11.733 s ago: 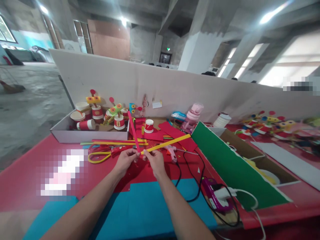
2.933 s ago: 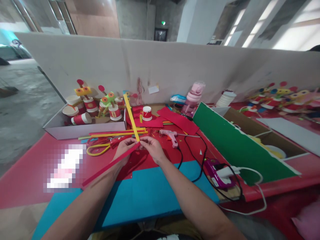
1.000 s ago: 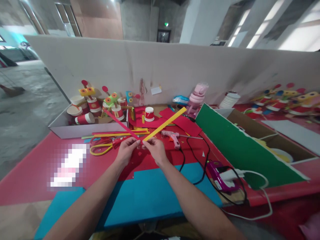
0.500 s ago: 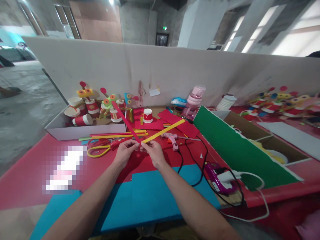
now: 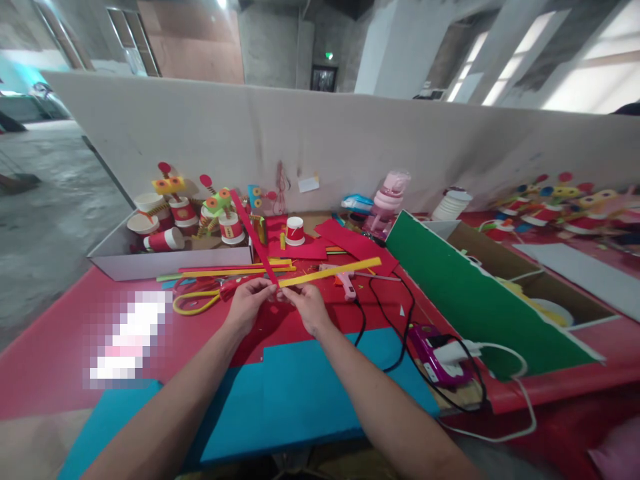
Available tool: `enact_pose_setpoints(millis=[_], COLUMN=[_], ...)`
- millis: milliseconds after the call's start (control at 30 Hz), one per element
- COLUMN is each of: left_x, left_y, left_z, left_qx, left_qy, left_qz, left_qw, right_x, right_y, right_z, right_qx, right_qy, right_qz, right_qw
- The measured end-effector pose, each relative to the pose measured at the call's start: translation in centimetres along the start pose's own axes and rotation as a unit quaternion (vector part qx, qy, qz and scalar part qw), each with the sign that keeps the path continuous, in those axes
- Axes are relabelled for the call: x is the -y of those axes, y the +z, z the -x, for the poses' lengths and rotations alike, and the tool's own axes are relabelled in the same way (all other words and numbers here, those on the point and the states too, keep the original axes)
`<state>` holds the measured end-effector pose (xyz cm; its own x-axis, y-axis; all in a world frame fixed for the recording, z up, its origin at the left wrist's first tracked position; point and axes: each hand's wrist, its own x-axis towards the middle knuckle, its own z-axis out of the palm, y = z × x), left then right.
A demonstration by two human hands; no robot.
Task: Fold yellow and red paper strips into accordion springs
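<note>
Between my hands, a red paper strip (image 5: 253, 235) and a yellow paper strip (image 5: 333, 271) meet at one end, forming a wide V. My left hand (image 5: 248, 303) pinches the joined end on the red side. Fingertips of my right hand (image 5: 309, 305) are closed on the same end at the yellow strip. The red strip points up and left, while the yellow one reaches out to the right. Fingers hide the exact overlap. Just beyond my right hand lies a pink glue gun (image 5: 346, 280). Scissors with yellow handles (image 5: 196, 303) rest left of my left hand.
Paper-cup figures (image 5: 231, 228) stand in a white box (image 5: 170, 264) at the back left. A single red-and-white paper cup (image 5: 295, 231) sits centrally. To the right are a green-sided box (image 5: 470, 293), a purple power strip (image 5: 435, 357) and loose cables. Blue sheets (image 5: 310, 387) cover the front edge.
The yellow strip has swung lower and now lies flatter toward the right. The red strip has turned slightly more upright. Both hands stay nearly in place with the joined end still pinched.
</note>
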<state>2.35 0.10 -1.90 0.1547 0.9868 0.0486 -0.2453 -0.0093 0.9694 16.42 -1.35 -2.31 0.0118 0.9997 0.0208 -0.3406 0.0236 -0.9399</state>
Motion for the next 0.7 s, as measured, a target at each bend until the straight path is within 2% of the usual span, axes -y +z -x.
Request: enact_pose_setpoints(millis=[100,233,467,700], left_x=[0.06,0.12,0.02,0.11], left_y=[-0.12,-0.11,0.10,0.14], left_z=[-0.11,-0.08,0.06,0.21], left_qx=[0.002,0.015,0.014,0.007], left_qy=[-0.003,-0.004,-0.001,-0.028], left_qz=[0.015,0.014,0.000,0.015], left_qw=[1.000,1.000,1.000,0.999], right_x=[0.07,-0.04,-0.03,0.24], right_y=[-0.12,0.03,0.12,0.07], right_z=[-0.22,-0.31,-0.11,0.11], right_qx=[0.022,-0.002,-0.014,-0.017], right_qy=[0.035,0.057,0.049,0.026], right_qz=[-0.061,-0.094,-0.093,-0.021], right_qw=[0.997,0.994,0.994,0.999])
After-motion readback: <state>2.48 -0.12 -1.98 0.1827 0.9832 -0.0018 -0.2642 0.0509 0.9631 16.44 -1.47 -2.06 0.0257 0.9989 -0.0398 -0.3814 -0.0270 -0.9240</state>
